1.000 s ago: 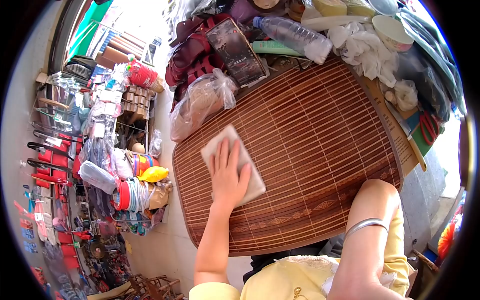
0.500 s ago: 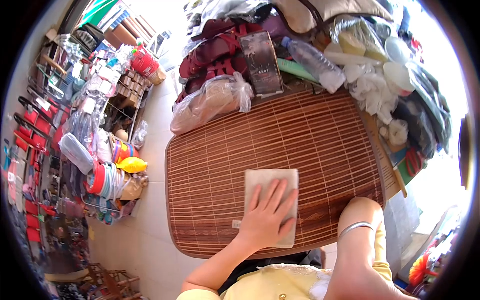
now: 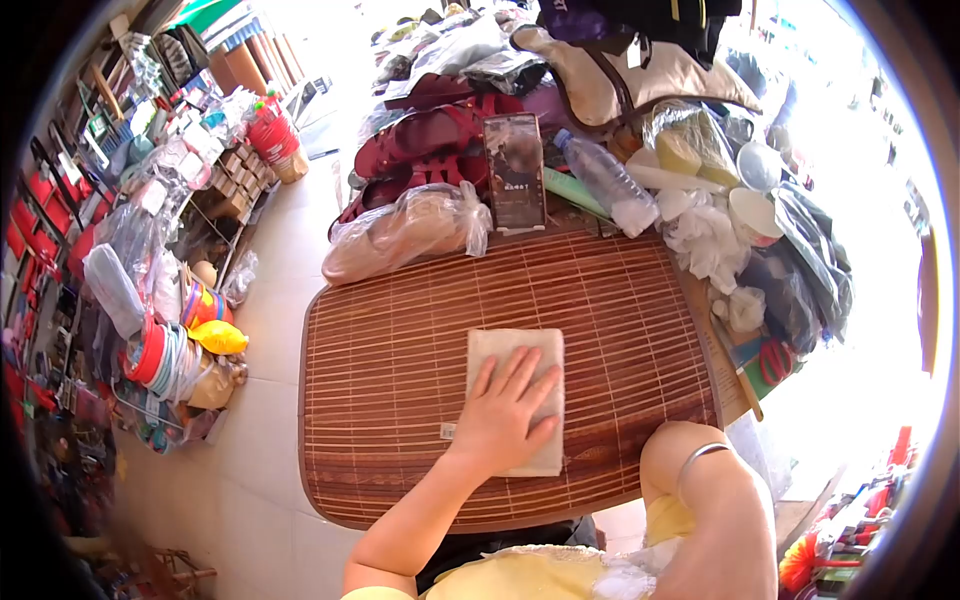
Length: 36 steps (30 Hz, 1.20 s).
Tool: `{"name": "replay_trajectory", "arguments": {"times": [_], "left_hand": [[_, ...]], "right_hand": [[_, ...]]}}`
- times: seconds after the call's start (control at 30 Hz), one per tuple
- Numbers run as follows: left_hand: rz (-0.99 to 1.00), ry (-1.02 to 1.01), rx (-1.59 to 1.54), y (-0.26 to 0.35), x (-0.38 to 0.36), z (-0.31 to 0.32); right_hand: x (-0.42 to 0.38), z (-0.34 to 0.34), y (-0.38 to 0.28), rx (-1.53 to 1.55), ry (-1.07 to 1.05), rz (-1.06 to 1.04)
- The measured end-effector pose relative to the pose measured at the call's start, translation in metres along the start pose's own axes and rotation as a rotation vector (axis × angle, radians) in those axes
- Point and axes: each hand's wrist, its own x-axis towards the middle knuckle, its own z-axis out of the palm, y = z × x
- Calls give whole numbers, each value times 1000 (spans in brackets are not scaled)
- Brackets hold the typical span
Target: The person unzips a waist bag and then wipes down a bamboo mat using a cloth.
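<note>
Fingers spread, my left hand (image 3: 505,410) lies palm down on a flat beige rectangle (image 3: 545,375), which looks like a folded cloth. That rectangle rests on a brown slatted bamboo mat (image 3: 390,350) with rounded corners. A small pale label (image 3: 447,431) shows on the mat, left of the hand. At the mat's lower right edge is my right hand (image 3: 675,440), bent over beside a silver bangle; its fingers are hidden, so what it may hold does not show.
Behind the mat are a bagged bundle (image 3: 400,232), dark red sandals (image 3: 425,135), an upright box (image 3: 515,175) and a plastic bottle (image 3: 605,180). White plastic bags (image 3: 710,235) and red-handled scissors (image 3: 775,360) lie at the right. Crowded goods (image 3: 160,350) stand across the floor at left.
The view has shifted, so the mat and the goods behind it appear further left and lower. My left hand remains spread on the beige rectangle.
</note>
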Motion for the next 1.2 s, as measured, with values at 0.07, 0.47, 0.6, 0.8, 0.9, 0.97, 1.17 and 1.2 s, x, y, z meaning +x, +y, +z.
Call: {"name": "replay_trajectory", "arguments": {"times": [0.07, 0.47, 0.6, 0.8, 0.9, 0.97, 1.17, 1.2], "left_hand": [[-59, 3, 21, -8, -9, -7], [-513, 107, 186, -77, -69, -42], [-409, 19, 239, -44, -64, -34], [13, -99, 99, 20, -25, -4], [112, -106, 31, 31, 2, 11], [195, -84, -32, 28, 22, 18], [21, -117, 137, -11, 73, 22], [-25, -145, 165, -16, 76, 16]], "right_hand": [[-3, 1, 4, -6, 28, -17], [-4, -34, 5, -24, 132, -57], [5, -50, 19, -32, 130, -69], [7, -40, 20, -25, 115, -82], [4, -23, 13, -28, 102, -81], [7, -21, 16, -26, 85, -85], [7, -15, 13, -25, 114, -103], [13, -33, 24, -28, 126, -108]]}}
